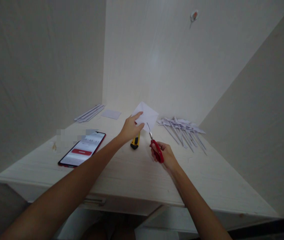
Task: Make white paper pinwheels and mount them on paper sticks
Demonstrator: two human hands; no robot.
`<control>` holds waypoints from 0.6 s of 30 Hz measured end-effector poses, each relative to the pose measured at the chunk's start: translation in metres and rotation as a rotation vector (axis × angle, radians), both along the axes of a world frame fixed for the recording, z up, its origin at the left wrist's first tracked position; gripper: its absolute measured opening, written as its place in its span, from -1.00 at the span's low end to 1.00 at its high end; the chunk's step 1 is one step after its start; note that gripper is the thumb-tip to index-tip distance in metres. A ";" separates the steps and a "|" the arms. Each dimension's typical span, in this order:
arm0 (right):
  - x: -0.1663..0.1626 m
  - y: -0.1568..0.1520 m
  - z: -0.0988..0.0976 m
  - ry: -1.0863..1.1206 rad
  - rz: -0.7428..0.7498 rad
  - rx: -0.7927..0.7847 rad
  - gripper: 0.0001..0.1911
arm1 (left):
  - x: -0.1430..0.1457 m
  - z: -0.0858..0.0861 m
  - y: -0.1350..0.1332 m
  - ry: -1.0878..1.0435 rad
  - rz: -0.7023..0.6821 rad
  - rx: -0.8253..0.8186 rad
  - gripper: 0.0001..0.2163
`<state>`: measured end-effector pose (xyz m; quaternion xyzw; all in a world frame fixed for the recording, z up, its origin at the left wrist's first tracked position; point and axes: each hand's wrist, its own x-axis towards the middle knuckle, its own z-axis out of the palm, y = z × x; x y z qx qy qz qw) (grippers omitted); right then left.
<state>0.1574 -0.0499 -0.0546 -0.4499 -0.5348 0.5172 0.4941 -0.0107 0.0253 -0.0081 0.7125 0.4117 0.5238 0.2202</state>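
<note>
Three pale walls (142, 53) close round a whitish table (122, 178), whose top shows faint grain and fills the corner. Light is dim, with one soft bright spot on the back wall; a small hook-like fitting (194, 15) is fixed high up on it, right of centre.

Under the front edge: a drawer front (122, 202) with a slot-like handle (94, 201). Its inside is hidden.

On the tabletop, far left: a bundle of thin white paper rolls (89, 114) lies near the wall, with a flat piece of paper (111, 114) just to its right. Nearer, a phone (82, 152) lies face up, its pale screen bearing a red bar; the digits above the bar are too blurred to read. Right side: a heap of folded paper shapes on sticks (182, 125), overlapping, the sticks fanned toward the front edge.

Work piece: a white square sheet (148, 113), held up over the middle of the table, one corner upward, with faint crease lines meeting near its centre. Left hand (129, 129): thumb and forefinger pinch its left side. A yellow-and-black cutter (135, 141) lies below that hand, partly hidden by it.

Right hand (166, 154): fingers curled round the red handles of the scissors (159, 152). Blades point up at the sheet's lower edge; cannot tell whether they touch it.
</note>
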 end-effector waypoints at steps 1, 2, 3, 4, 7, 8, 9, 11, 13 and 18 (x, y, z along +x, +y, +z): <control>0.001 0.000 -0.001 -0.004 0.020 0.000 -0.67 | -0.001 -0.001 0.002 -0.013 0.015 -0.002 -0.50; 0.001 0.000 -0.002 -0.010 0.043 -0.003 -0.66 | -0.002 -0.002 0.003 -0.025 0.032 -0.004 -0.50; 0.002 -0.001 -0.002 -0.016 0.067 -0.008 -0.66 | -0.002 -0.002 0.005 -0.036 0.048 -0.005 -0.50; 0.002 -0.002 -0.002 -0.019 0.091 -0.014 -0.65 | -0.004 -0.003 0.007 -0.045 0.060 -0.003 -0.51; 0.005 -0.003 0.000 -0.003 0.131 -0.047 -0.66 | -0.006 -0.004 0.011 -0.062 0.081 0.017 -0.53; 0.006 -0.002 0.000 0.011 0.128 -0.055 -0.66 | -0.007 -0.005 0.012 -0.058 0.084 0.023 -0.55; 0.007 -0.001 0.000 0.035 0.105 -0.055 -0.66 | -0.008 -0.005 0.012 -0.040 0.083 0.024 -0.56; 0.011 0.004 0.000 0.093 0.006 -0.025 -0.65 | -0.008 -0.004 0.011 0.027 0.053 0.016 -0.60; 0.015 0.011 -0.002 0.156 -0.141 0.038 -0.64 | -0.006 -0.005 0.009 0.096 -0.006 0.003 -0.63; 0.023 0.021 -0.005 0.226 -0.363 0.168 -0.62 | 0.001 -0.009 -0.002 0.188 -0.223 0.021 -0.63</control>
